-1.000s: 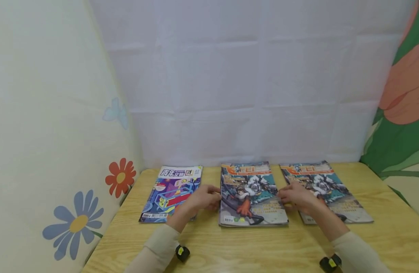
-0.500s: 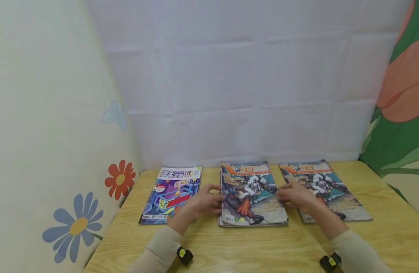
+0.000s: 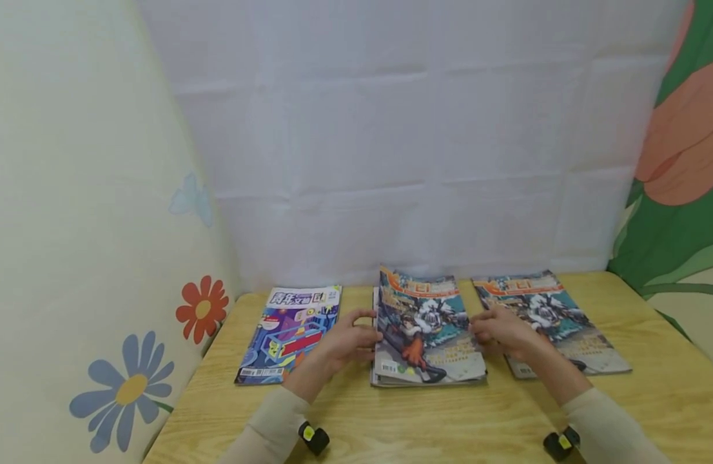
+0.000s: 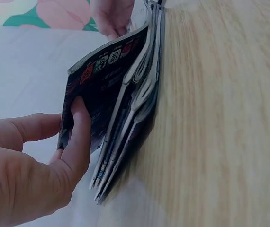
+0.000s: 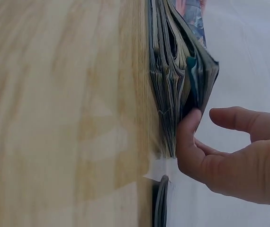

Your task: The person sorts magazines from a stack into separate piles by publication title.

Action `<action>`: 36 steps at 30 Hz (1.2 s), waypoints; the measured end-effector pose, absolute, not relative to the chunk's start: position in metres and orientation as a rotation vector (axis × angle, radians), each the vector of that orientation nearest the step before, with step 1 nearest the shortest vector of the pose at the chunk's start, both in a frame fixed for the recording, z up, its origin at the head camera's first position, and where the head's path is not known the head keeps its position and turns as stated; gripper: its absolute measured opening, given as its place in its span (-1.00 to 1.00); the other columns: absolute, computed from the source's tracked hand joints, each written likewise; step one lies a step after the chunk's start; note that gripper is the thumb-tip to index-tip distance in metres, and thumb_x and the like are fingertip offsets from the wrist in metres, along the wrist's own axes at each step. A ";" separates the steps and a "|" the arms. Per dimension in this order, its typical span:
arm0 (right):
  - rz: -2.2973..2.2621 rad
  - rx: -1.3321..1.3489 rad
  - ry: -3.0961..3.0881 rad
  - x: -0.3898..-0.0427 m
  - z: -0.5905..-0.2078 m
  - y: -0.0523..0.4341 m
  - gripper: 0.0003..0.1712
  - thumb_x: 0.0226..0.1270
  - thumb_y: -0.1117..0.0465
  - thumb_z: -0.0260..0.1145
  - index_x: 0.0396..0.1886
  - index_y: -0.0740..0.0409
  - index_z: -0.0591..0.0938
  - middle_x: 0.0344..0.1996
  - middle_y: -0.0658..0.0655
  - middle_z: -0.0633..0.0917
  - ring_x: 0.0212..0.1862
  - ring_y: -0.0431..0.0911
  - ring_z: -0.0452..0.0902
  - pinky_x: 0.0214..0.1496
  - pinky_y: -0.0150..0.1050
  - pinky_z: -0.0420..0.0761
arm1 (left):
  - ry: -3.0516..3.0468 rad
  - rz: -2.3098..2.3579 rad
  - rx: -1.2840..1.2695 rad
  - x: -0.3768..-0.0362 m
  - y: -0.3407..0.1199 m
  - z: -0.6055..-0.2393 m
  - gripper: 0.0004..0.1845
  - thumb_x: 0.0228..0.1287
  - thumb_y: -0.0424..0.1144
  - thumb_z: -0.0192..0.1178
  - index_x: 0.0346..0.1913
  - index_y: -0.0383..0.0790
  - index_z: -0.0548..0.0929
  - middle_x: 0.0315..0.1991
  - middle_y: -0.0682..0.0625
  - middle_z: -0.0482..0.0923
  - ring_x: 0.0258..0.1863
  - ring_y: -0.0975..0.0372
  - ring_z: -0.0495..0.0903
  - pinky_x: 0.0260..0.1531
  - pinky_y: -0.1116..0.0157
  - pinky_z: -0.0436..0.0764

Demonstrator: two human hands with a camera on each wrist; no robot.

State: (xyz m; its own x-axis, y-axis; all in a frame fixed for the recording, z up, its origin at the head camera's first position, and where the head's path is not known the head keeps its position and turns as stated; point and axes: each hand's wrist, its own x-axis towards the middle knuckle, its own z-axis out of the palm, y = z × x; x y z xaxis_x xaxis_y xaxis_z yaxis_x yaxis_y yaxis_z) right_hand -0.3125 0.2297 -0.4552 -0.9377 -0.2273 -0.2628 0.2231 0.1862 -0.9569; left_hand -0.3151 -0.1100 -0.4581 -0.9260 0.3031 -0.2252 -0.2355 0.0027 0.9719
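1. The middle stack of magazines lies on the table, between two other magazines. Its top cover is glossy paper, teal and orange with a white-haired cartoon figure, and its far edge is lifted off the copies beneath.
2. The wrist views show the stack as several thin, floppy magazines with wavy page edges, fanned slightly apart.
3. The left hand is at the stack's left edge; in the left wrist view its thumb presses the lifted cover's edge while the fingers curl behind it, so this grip is clamped on the stack.
4. The right hand is at the stack's right edge; its thumb presses against the page edges, the forefinger held out straight above.
5. Left of the stack lies one purple magazine, flat; to the right lies one magazine with the same cover art as the stack.
6. The table is pale wood with a visible grain. A creased white sheet hangs behind, with flowered cloth on either side.
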 end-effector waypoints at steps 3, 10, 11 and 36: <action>-1.839 -0.012 2.065 -0.315 -0.457 0.230 -0.30 0.46 0.39 0.19 0.41 0.70 0.15 -0.48 0.10 0.56 -0.47 -0.21 0.48 -0.30 -0.31 0.67 | 1.923 1.978 0.092 -0.315 -0.111 -0.456 -0.35 0.31 -0.48 0.26 0.43 -0.28 0.32 0.04 -0.28 0.60 -0.11 0.02 0.67 -0.14 0.06 0.71; -1.891 -0.044 1.968 -0.318 -0.459 0.232 -0.28 0.50 0.36 0.19 0.45 0.64 0.10 -0.53 0.01 0.45 -0.53 -0.25 0.31 -0.31 -0.34 0.62 | 1.923 1.985 0.168 -0.313 -0.115 -0.450 -0.35 0.35 -0.46 0.25 0.45 -0.27 0.30 0.06 -0.24 0.58 -0.13 0.08 0.65 -0.14 0.07 0.69; -1.892 -0.057 1.958 -0.318 -0.459 0.232 -0.27 0.51 0.35 0.18 0.47 0.61 0.09 -0.52 0.00 0.43 -0.52 -0.24 0.28 -0.31 -0.33 0.61 | 1.921 1.991 0.175 -0.313 -0.116 -0.450 -0.35 0.35 -0.46 0.25 0.45 -0.28 0.30 0.06 -0.24 0.58 -0.13 0.08 0.65 -0.13 0.06 0.69; -2.061 -0.226 1.604 -0.289 -0.445 0.239 0.29 0.24 0.53 0.15 0.63 -0.23 -0.45 0.48 0.45 -0.61 -0.57 -0.29 0.29 -0.61 -0.42 0.37 | 1.831 2.103 0.251 -0.317 -0.118 -0.441 -0.35 0.34 -0.45 0.25 0.45 -0.25 0.31 0.11 -0.25 0.57 -0.07 0.03 0.67 -0.07 0.04 0.68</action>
State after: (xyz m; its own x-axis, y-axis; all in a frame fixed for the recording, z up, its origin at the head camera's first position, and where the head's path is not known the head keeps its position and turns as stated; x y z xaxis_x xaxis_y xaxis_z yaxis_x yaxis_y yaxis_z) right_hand -0.2890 0.2390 -0.4446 -0.8537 -0.4895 -0.1777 0.2925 -0.1684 -0.9413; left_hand -0.3175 -0.1183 -0.4414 -0.9265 0.3656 -0.0886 -0.1381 -0.1115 0.9841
